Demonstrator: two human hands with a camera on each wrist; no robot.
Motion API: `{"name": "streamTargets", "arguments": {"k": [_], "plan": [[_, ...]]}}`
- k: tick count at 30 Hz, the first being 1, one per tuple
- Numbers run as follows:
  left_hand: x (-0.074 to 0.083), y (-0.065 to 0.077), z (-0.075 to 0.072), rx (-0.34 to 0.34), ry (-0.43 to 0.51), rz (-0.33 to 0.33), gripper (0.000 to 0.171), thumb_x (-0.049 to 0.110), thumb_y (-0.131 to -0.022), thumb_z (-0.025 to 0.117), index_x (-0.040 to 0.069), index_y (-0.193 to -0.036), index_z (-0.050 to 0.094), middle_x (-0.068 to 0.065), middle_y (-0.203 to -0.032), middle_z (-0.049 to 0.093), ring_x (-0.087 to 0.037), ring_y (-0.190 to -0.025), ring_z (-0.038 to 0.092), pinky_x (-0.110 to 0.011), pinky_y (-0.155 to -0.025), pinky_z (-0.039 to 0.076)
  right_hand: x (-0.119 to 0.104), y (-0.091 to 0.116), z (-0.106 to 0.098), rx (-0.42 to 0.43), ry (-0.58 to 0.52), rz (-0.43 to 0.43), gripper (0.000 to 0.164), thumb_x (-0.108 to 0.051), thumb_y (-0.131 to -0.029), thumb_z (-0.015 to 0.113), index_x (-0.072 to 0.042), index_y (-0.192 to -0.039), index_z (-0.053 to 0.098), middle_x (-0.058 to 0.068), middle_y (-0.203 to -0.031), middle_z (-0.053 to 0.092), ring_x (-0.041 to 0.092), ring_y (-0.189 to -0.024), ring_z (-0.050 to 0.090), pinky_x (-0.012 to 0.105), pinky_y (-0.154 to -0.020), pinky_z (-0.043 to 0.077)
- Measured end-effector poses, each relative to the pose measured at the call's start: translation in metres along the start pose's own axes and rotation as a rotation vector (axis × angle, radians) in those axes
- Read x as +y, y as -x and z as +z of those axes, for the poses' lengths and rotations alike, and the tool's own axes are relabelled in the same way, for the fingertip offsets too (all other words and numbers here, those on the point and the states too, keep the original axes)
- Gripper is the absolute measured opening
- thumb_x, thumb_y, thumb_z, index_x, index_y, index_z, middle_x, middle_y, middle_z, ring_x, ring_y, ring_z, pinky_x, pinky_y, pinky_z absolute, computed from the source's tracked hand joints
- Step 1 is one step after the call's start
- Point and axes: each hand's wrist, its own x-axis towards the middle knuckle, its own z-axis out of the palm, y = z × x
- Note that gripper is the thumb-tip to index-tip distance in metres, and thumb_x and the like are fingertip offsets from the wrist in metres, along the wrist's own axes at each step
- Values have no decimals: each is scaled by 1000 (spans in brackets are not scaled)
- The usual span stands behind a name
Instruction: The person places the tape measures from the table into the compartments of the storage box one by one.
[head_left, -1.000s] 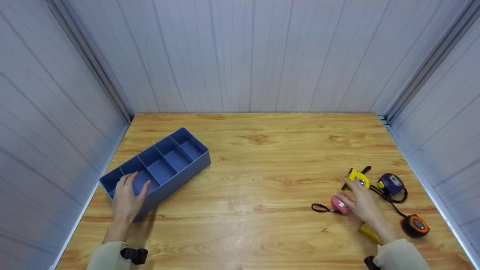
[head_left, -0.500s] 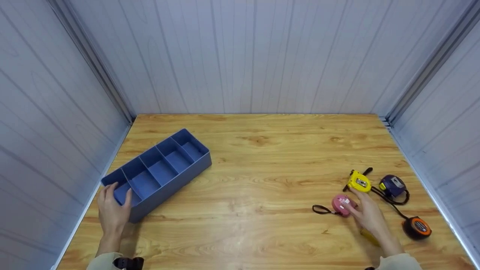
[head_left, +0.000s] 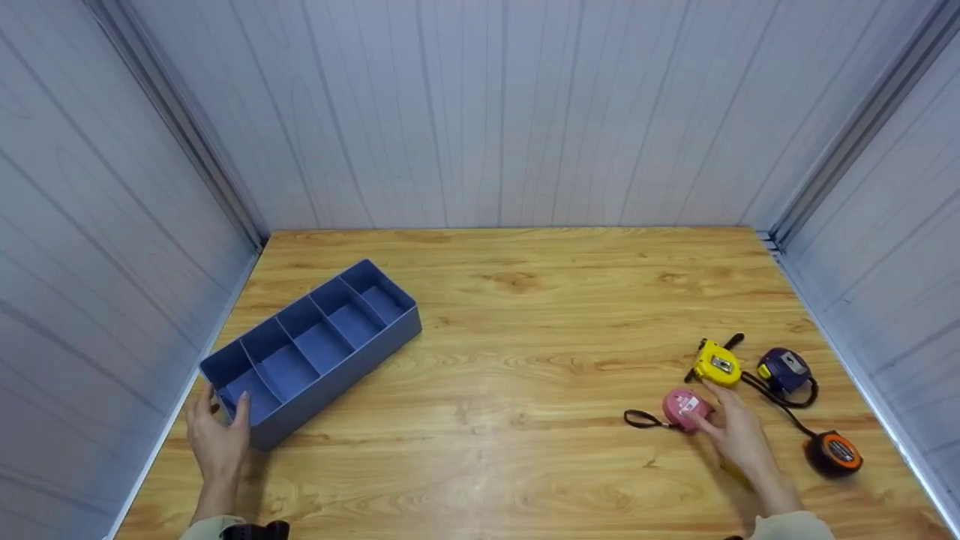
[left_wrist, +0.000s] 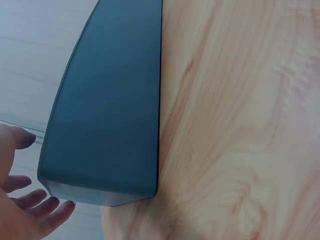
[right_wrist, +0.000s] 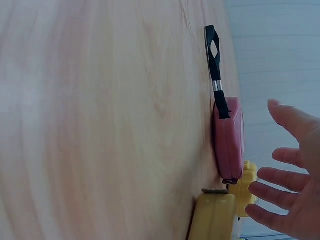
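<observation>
A long blue box (head_left: 345, 375) with several compartments lies slantwise on the left. My left hand (head_left: 217, 442) is at its near end, thumb and fingers spread about the corner. In the left wrist view those fingers (left_wrist: 37, 212) look apart from the box wall. Just over a pink tape measure (head_left: 681, 405) hovers my right hand (head_left: 744, 439), its fingers extended and holding nothing. The pink case, with its black wrist strap, stands clear of the fingers in the right wrist view. A yellow tape measure (head_left: 718, 365) lies beyond the fingertips. Another yellow one (right_wrist: 212, 217) is mostly hidden beneath the hand in the head view.
To the right lie a dark purple tape measure (head_left: 784, 370) with a cord loop and a black-and-orange tape measure (head_left: 835, 454). Pale panel walls (head_left: 480, 112) enclose the wooden table (head_left: 510, 465) at the back and both sides.
My left hand has moved left and toward me, from over the box's compartments to its near end. The right hand has shifted slightly right and toward me, staying over the pink tape measure.
</observation>
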Motion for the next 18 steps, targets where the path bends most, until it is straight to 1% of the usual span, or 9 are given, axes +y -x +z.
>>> {"name": "streamTargets", "arguments": {"k": [4,8,9,11,13,15,18], "plan": [[-3,0,1,-17,32,-65,57,18,-88,51,-3,-136,29,-27,-127,38,-43,-108,41,-49,-86,34,1,-2,3,-8,-2,6,61,-10,-78,66,13,-126,37,35,-120,39,47,-107,39,57,-87,32],[-4,-1,2,-41,54,-124,57,20,-88,49,-3,-137,28,-27,-129,38,-42,-109,43,-44,-83,38,2,-5,7,-28,-23,33,65,-14,-77,67,14,-127,35,36,-120,38,47,-107,39,55,-87,33],[-4,-1,1,-46,61,-138,57,21,-88,49,-3,-137,28,-26,-130,39,-41,-109,44,-41,-83,40,2,-5,7,-35,-33,41,66,-15,-78,67,14,-127,34,36,-121,37,47,-107,39,55,-87,33],[-5,-1,1,-58,81,-173,59,22,-89,48,-4,-137,26,-26,-130,38,-41,-109,44,-30,-82,43,2,-5,9,-46,-48,58,68,-17,-77,68,15,-127,34,36,-121,36,47,-108,38,54,-87,34],[-5,-1,-1,-60,101,-202,60,22,-88,47,-5,-137,24,-26,-130,38,-40,-110,44,-18,-75,43,3,-6,10,-51,-51,66,70,-18,-77,69,15,-127,34,36,-121,36,47,-108,38,54,-88,34],[-6,-1,-2,-61,111,-222,59,21,-89,47,-6,-136,24,-27,-130,38,-40,-109,45,-7,-68,39,4,-6,11,-52,-56,73,71,-20,-76,69,15,-127,34,36,-121,37,47,-108,38,54,-88,33],[-8,-1,-3,-68,114,-241,57,20,-89,44,-8,-135,26,-27,-130,38,-40,-108,46,-2,-60,34,6,-6,13,-42,-61,70,70,-21,-76,70,14,-126,36,35,-119,40,46,-107,41,53,-87,35]]}}
